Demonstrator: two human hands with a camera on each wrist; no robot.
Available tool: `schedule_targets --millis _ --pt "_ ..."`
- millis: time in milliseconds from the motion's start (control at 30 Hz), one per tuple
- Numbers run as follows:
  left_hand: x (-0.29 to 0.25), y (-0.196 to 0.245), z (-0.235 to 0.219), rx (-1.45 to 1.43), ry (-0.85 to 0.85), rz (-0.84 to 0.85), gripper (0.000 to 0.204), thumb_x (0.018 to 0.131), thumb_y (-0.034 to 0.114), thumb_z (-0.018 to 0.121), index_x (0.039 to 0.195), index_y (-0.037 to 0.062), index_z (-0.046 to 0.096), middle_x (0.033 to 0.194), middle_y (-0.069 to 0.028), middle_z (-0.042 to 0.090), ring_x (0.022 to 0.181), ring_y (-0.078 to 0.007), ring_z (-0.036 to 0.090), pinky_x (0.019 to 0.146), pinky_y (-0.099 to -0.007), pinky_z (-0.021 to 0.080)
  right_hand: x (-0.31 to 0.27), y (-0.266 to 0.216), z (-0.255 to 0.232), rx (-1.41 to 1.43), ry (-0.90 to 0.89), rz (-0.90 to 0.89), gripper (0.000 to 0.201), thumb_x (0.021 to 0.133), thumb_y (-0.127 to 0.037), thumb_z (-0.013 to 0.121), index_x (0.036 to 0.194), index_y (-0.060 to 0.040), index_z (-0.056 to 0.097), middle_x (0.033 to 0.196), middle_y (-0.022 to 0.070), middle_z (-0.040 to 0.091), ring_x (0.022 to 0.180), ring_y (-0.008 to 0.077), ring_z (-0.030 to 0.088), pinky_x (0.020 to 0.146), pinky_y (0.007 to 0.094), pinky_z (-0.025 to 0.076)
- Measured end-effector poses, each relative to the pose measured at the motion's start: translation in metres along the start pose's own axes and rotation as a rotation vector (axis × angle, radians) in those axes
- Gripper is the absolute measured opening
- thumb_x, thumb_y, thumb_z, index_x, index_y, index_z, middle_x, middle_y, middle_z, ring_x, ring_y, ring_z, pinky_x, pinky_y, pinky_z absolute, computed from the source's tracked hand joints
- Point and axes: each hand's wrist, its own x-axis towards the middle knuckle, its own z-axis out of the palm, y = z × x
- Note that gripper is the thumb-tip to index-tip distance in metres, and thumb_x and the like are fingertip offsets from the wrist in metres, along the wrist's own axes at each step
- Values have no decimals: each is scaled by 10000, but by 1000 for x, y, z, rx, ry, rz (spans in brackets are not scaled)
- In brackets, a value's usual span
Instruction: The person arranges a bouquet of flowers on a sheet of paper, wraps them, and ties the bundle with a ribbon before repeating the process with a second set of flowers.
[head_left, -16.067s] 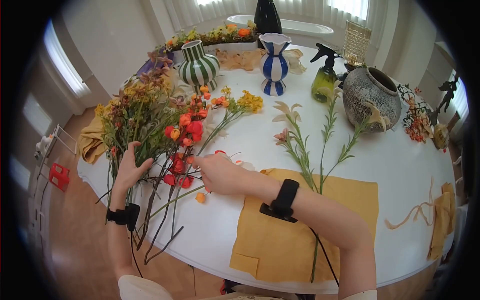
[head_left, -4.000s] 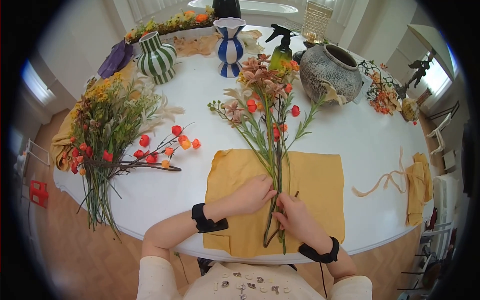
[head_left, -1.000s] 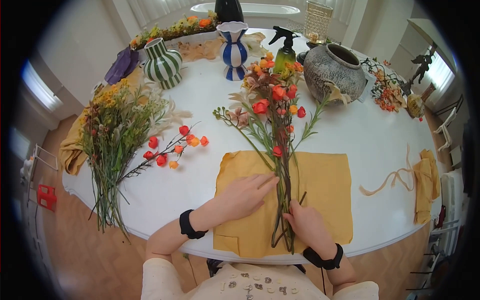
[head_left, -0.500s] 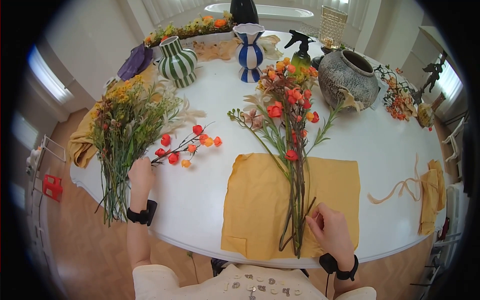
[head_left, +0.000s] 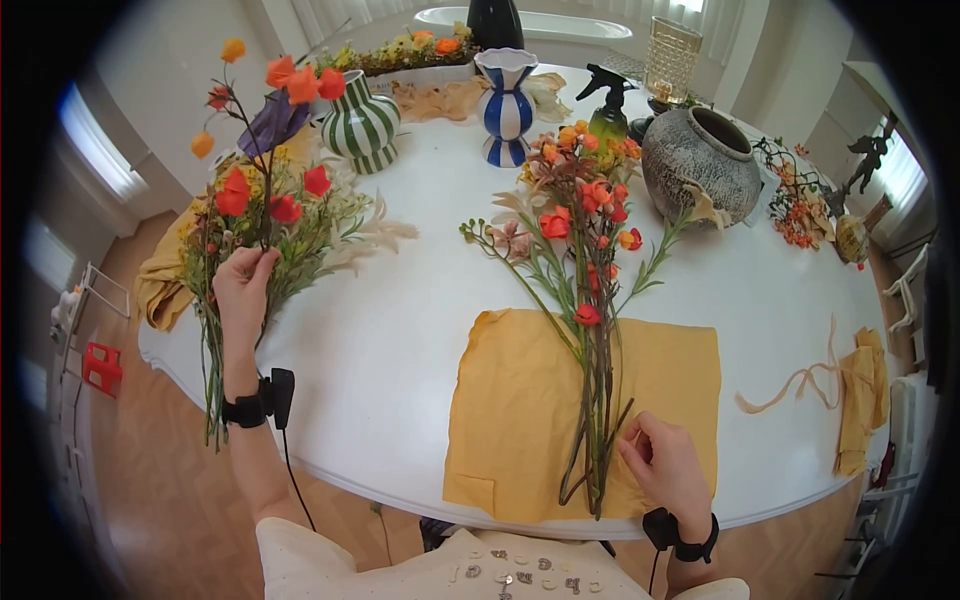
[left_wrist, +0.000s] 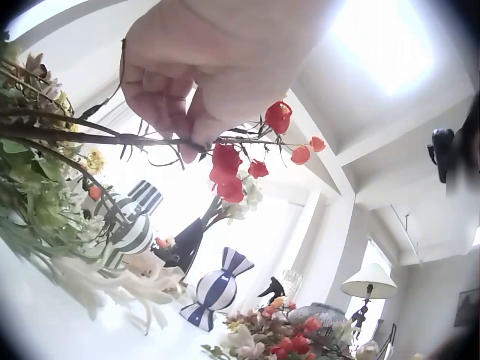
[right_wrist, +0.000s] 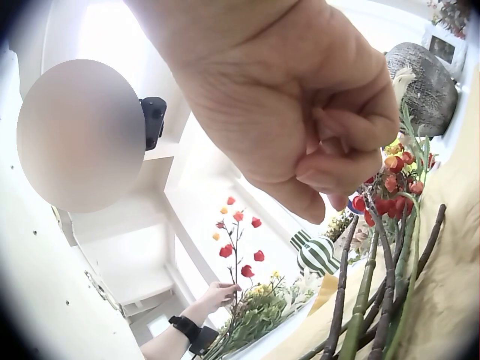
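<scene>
Raised over the left pile of stems (head_left: 212,370), my left hand (head_left: 240,295) pinches a dark branch with red and orange blossoms (head_left: 232,192), which stands upright. The left wrist view shows thumb and fingertips of my left hand (left_wrist: 202,67) on the branch (left_wrist: 71,136). My right hand (head_left: 668,465) is loosely curled, holding nothing, just right of the bunch's lower stems (head_left: 592,400). That bunch lies on a yellow cloth (head_left: 510,400), its blossoms (head_left: 555,222) pointing away. In the right wrist view, my right hand (right_wrist: 292,112) is beside the stems (right_wrist: 364,300).
Behind the flowers stand a green-striped vase (head_left: 362,125), a blue-striped vase (head_left: 507,110), a spray bottle (head_left: 608,110) and a grey pot (head_left: 700,165). Folded cloth (head_left: 860,400) with a ribbon (head_left: 800,380) lies at the right. A flower box (head_left: 415,75) is at the back left.
My left hand has left the bunch, gripped the branch at the left pile and lifted it upright. My right hand has let go of the stems. Red blossoms have joined the bunch.
</scene>
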Motion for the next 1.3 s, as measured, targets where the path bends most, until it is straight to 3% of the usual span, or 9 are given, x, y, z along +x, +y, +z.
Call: schedule_targets --millis 167,367,500,733,833,900,1100,1233,1300 --pt "26 47 -13 -552 59 0 147 839 113 606 814 -29 634 691 59 498 612 -14 373 534 -170 280 3 -3 0 17 -30 -14 162 765 -96 633 761 -34 483 504 81 475 452 229 472 445 323 361" --pt "25 120 -29 -609 109 46 180 873 159 555 806 4 619 716 9 563 586 -37 443 528 -161 332 0 -1 -1 37 -28 -4 163 771 -101 625 764 -31 479 501 82 474 458 236 476 451 331 361" --pt "7 142 -25 -762 -137 163 130 895 114 498 960 2 500 765 -81 565 534 -83 493 477 -204 427 1 6 -5 -3 -77 39 200 785 -146 623 820 -22 469 630 116 516 558 271 519 518 345 408" --pt "-16 219 23 -1101 -493 7 238 904 165 473 787 -30 546 663 -53 555 505 -94 538 455 -199 424 -5 18 6 -174 -167 35 308 770 -176 646 924 4 448 884 151 508 731 268 544 631 348 430" --pt "-13 232 54 -1251 -580 -67 249 905 190 481 784 -12 560 637 -23 558 509 -90 562 458 -182 405 -5 14 6 -138 -66 -31 293 787 -153 621 959 3 443 912 149 517 805 276 531 660 342 435" --pt "-11 240 74 -1291 -570 -55 252 906 204 485 793 -7 565 655 -30 574 518 -88 568 462 -183 408 -2 12 4 -58 112 -266 314 799 -178 617 974 12 438 924 144 503 766 280 527 672 339 450" --pt "-9 264 125 -1300 -599 -65 227 920 201 463 844 6 551 717 -16 575 530 -79 556 499 -182 445 -3 -15 6 611 -348 19 113 862 -63 500 944 -3 448 784 43 548 612 99 479 537 225 397" --pt "-4 265 142 -1385 -609 -73 248 921 231 467 918 2 562 727 -3 563 601 -58 557 520 -190 464 -2 -17 12 740 -292 22 61 889 -52 442 895 4 464 642 17 542 532 74 453 492 206 368" --pt "-2 259 134 -1309 -722 -73 289 923 222 463 1077 -15 523 835 -31 582 726 -90 578 594 -223 486 1 -15 2 761 -44 61 94 896 -52 422 854 15 471 585 34 535 519 73 470 496 200 368"
